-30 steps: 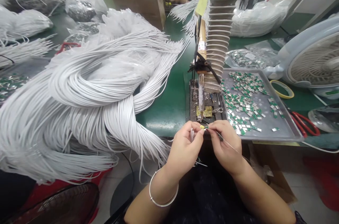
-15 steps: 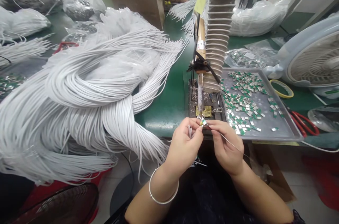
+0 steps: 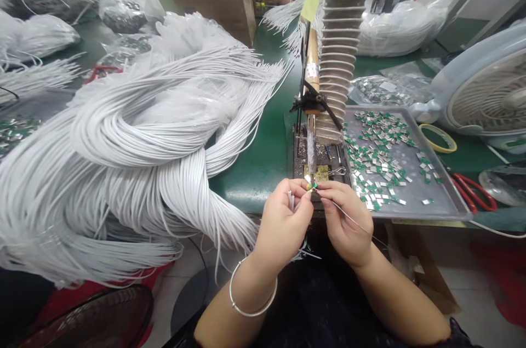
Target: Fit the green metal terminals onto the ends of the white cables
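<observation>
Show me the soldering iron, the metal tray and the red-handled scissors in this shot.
soldering iron (image 3: 312,46): head view, on its tan handle.
metal tray (image 3: 441,194): head view, on its bare floor near the right rim.
red-handled scissors (image 3: 472,193): head view, on a red handle loop.

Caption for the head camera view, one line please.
Left hand and right hand pinch a green-and-silver part by a clamped soldering iron, beside a metal tray of such parts.

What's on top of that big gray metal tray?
Lots of small silver-and-green metal pieces lie scattered on the gray metal tray. Wherever they lie thickly, they cover the tray's surface, so it can't be seen there.
</observation>
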The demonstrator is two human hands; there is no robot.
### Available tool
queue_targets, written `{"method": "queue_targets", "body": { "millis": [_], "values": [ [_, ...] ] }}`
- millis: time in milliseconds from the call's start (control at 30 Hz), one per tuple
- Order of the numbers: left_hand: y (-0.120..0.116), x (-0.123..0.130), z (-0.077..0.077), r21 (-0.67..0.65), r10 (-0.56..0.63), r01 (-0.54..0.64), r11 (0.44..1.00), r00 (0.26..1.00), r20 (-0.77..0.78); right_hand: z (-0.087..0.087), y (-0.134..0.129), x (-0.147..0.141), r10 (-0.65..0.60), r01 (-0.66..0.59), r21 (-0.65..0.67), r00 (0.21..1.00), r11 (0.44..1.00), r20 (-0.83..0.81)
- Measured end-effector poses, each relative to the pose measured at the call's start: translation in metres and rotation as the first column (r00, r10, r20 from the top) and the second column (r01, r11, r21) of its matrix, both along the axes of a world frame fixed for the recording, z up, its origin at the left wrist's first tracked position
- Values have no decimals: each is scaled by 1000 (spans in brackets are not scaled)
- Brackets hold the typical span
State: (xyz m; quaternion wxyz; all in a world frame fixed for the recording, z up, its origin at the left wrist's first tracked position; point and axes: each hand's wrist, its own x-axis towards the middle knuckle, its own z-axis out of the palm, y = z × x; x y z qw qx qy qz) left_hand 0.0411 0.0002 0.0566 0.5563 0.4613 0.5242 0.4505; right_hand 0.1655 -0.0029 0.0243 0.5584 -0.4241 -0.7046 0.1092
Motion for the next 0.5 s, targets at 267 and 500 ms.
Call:
{"method": "queue_targets", "body": {
  "millis": [267,500],
  "values": [
    [1,-2,1,-2,1,-1,1000,1000,-4,-1,1,-1,1,-1,4,1000,1000,-11],
    [0,-2,2,11,1,-1,1000,1000,18,-1,2,-2,-24,24,7,1000,1000,-6]
  ]
}}
